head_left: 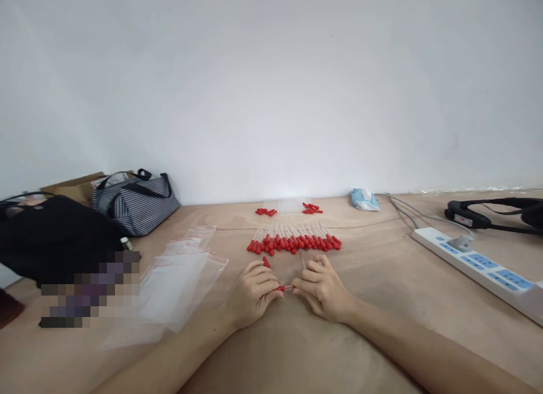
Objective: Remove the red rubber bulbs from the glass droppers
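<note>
Near the front of the table, my left hand (257, 289) is closed, pinching a red rubber bulb (280, 288) between thumb and finger. A second red bulb (266, 261) sticks out above its knuckles. My right hand (320, 286) is closed on a thin clear dropper tube (289, 288) whose end meets the pinched bulb; how far it sits inside is hidden. Another clear tube (302, 259) pokes up from the right fingers. Just beyond both hands lies a row of droppers (292, 242), clear tubes pointing away and red bulbs towards me.
Farther back lie loose red bulbs (311, 208) and clear tubes (289, 207). Zip bags (178, 281) overlap on the left, near a black bag (55, 235) and a striped bag (144, 204). Rightward are a blue mask (363, 200), a power strip (479, 269) and a black headset (487, 213).
</note>
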{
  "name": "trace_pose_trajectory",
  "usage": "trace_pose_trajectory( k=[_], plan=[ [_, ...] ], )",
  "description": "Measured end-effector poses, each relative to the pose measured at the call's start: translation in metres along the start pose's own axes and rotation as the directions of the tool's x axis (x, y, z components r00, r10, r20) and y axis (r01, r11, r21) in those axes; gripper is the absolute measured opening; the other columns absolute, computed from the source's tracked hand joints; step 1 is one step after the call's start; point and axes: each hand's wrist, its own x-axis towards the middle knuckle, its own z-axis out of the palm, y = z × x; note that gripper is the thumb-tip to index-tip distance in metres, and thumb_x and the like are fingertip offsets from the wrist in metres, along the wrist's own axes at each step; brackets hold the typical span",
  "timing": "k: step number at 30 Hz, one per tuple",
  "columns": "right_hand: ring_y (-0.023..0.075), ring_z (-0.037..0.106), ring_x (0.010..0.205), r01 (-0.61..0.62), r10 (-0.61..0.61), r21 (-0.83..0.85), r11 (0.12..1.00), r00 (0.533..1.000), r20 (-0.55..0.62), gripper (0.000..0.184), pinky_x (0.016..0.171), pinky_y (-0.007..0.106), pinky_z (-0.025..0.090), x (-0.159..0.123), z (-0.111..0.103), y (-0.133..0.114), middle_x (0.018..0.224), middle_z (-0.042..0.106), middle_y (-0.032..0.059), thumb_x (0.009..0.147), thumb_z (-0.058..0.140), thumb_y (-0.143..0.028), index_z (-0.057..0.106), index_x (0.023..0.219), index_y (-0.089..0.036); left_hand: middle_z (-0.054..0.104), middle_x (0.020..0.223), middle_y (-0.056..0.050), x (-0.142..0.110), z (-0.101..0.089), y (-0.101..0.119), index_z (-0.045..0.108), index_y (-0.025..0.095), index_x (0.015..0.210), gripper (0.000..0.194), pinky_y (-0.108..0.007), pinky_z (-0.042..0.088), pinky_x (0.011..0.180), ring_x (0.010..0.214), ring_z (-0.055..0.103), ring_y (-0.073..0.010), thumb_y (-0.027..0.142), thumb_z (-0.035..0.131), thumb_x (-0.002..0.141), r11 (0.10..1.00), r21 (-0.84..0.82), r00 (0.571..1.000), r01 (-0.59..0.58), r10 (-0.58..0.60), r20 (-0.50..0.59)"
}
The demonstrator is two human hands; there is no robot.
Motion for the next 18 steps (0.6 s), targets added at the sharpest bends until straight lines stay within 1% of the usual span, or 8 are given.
trace_pose_trajectory(
  k=[3, 5, 7, 9, 11, 14, 16, 18],
  plan=[
    [0.0132, 0.036, 0.064, 0.005, -0.005, 0.015, 1.000, 1.000, -0.002, 0.019, 0.068, 0.032, 0.025, -0.002, -0.004, 0.002, 0.057, 0.049, 0.0000, 0.083, 0.043, -0.022, 0.060, 0.075, -0.018, 0.066, 0.071, 0.001, -0.002, -0.004, -0.002, 0.060, 0.019, 0.069, 0.018, -0.034, 0.039, 0.081, 0.071, 0.058, -0.0136, 0.023, 0.049, 0.083, 1.000, 0.016, 1.000, -0.017, 0.017, 0.016],
    [0.0135, 0.037, 0.064, -0.038, 0.038, 0.007, 0.999, 0.999, 0.002, 0.021, 0.069, 0.032, 0.026, -0.009, -0.008, 0.009, 0.057, 0.050, 0.0006, 0.084, 0.042, -0.022, 0.060, 0.075, -0.018, 0.066, 0.071, 0.001, -0.007, -0.011, -0.009, 0.059, 0.019, 0.069, 0.020, -0.032, 0.041, 0.079, 0.069, 0.058, -0.0128, 0.021, 0.047, 0.084, 1.000, 0.028, 1.000, 0.005, -0.005, 0.011],
    [0.0140, 0.039, 0.065, -0.146, 0.146, -0.025, 0.989, 0.989, 0.004, 0.023, 0.069, 0.033, 0.028, -0.017, -0.012, 0.018, 0.059, 0.051, 0.0015, 0.085, 0.040, -0.022, 0.061, 0.077, -0.018, 0.065, 0.073, -0.001, -0.015, -0.018, -0.018, 0.060, 0.018, 0.071, 0.020, -0.029, 0.043, 0.073, 0.068, 0.058, -0.0124, 0.020, 0.045, 0.084, 0.996, 0.051, 0.997, 0.071, -0.070, -0.032],
    [0.0149, 0.042, 0.066, -0.274, 0.274, -0.053, 0.960, 0.962, 0.000, 0.024, 0.067, 0.033, 0.030, -0.025, -0.014, 0.026, 0.063, 0.052, 0.0031, 0.086, 0.038, -0.023, 0.061, 0.082, -0.018, 0.063, 0.074, -0.002, -0.021, -0.024, -0.027, 0.060, 0.018, 0.076, 0.019, -0.025, 0.045, 0.066, 0.069, 0.057, -0.0125, 0.022, 0.044, 0.084, 0.982, 0.074, 0.981, 0.174, -0.167, -0.096],
    [0.0157, 0.045, 0.068, -0.366, 0.366, -0.021, 0.930, 0.931, 0.007, 0.027, 0.065, 0.031, 0.033, -0.028, -0.013, 0.030, 0.069, 0.053, 0.0043, 0.086, 0.035, -0.021, 0.060, 0.096, -0.018, 0.058, 0.075, -0.003, -0.024, -0.025, -0.032, 0.062, 0.017, 0.080, 0.021, -0.023, 0.045, 0.061, 0.067, 0.055, -0.0124, 0.025, 0.043, 0.084, 0.959, 0.091, 0.955, 0.270, -0.254, -0.155],
    [0.0155, 0.048, 0.069, -0.442, 0.441, 0.063, 0.895, 0.897, 0.027, 0.034, 0.063, 0.030, 0.041, -0.027, -0.004, 0.030, 0.076, 0.051, 0.0054, 0.085, 0.031, -0.016, 0.051, 0.112, -0.019, 0.050, 0.073, -0.003, -0.023, -0.022, -0.036, 0.063, 0.016, 0.088, 0.025, -0.023, 0.044, 0.053, 0.061, 0.051, -0.0121, 0.027, 0.041, 0.083, 0.901, 0.116, 0.896, 0.418, -0.387, -0.220],
    [0.0155, 0.049, 0.070, -0.464, 0.463, 0.093, 0.881, 0.886, 0.032, 0.035, 0.065, 0.030, 0.044, -0.026, 0.003, 0.030, 0.078, 0.049, 0.0057, 0.083, 0.032, -0.013, 0.052, 0.111, -0.018, 0.047, 0.073, -0.003, -0.021, -0.018, -0.038, 0.062, 0.016, 0.093, 0.027, -0.023, 0.044, 0.051, 0.059, 0.050, -0.0121, 0.024, 0.039, 0.081, 0.860, 0.117, 0.859, 0.496, -0.467, -0.209],
    [0.0161, 0.050, 0.075, -0.475, 0.475, 0.112, 0.873, 0.879, 0.028, 0.033, 0.070, 0.031, 0.045, -0.025, 0.007, 0.032, 0.081, 0.049, 0.0067, 0.081, 0.033, -0.010, 0.055, 0.105, -0.017, 0.047, 0.073, -0.002, -0.020, -0.016, -0.039, 0.061, 0.016, 0.097, 0.029, -0.023, 0.044, 0.052, 0.058, 0.050, -0.0120, 0.020, 0.039, 0.078, 0.834, 0.107, 0.836, 0.542, -0.522, -0.167]
  ],
)
